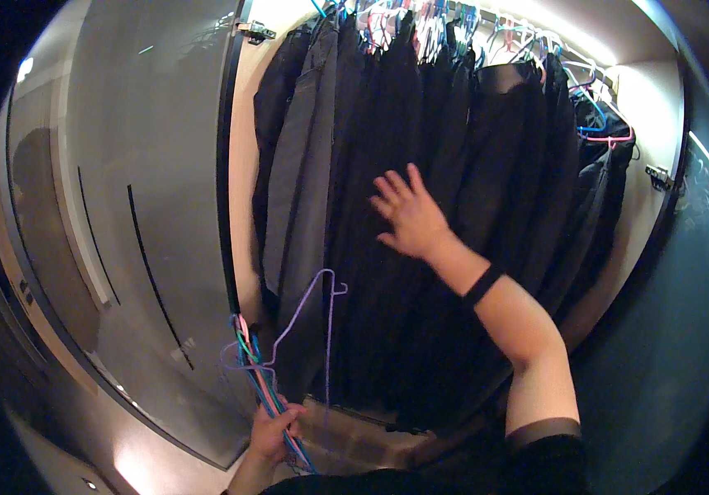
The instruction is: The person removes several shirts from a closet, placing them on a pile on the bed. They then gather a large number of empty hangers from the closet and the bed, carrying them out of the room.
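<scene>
Head: hangers (265, 388) in left hand (269, 434); count unclear

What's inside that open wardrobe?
Dark garments hang close together on coloured hangers, with a light strip above. They hide most of the wardrobe's back, and the open right hand covers part of them.

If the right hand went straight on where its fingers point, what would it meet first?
The right hand would probably meet the dark hanging clothes first; how near they are is unclear.
</scene>
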{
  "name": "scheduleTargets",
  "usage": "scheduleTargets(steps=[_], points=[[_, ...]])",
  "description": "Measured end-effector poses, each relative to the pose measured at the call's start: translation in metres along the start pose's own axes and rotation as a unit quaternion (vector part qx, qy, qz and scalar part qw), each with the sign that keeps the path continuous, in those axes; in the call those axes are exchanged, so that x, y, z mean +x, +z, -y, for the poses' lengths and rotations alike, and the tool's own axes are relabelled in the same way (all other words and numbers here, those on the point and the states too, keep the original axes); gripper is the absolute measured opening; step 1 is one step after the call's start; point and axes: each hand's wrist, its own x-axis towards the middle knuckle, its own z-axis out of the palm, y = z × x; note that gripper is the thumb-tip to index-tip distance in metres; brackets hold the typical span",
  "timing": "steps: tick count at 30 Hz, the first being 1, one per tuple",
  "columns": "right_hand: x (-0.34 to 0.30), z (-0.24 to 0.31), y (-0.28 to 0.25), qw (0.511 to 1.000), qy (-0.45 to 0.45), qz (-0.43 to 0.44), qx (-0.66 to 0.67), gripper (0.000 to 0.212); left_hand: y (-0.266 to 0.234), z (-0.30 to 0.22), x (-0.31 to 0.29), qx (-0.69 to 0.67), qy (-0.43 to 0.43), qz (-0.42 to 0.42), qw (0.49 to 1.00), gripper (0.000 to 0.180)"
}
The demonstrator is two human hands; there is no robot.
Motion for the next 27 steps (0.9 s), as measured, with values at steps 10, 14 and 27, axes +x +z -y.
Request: scheduleTargets(steps=[10,14,27], points=[[-0.057,-0.075,0.076,0.960,0.134,0.204,-0.136,0.058,-0.010,0.004,-0.001,-0.012,0.004,-0.045,0.999,0.025],[-0.059,-0.085,0.071,0.954,0.144,0.222,-0.143,0.054,-0.041,0.016,0.003,-0.020,-0.016,-0.057,0.998,0.024],[-0.056,-0.031,0.057,0.959,0.153,0.182,-0.153,0.071,-0.128,0.035,-0.012,-0.109,-0.115,-0.184,0.970,0.008]])
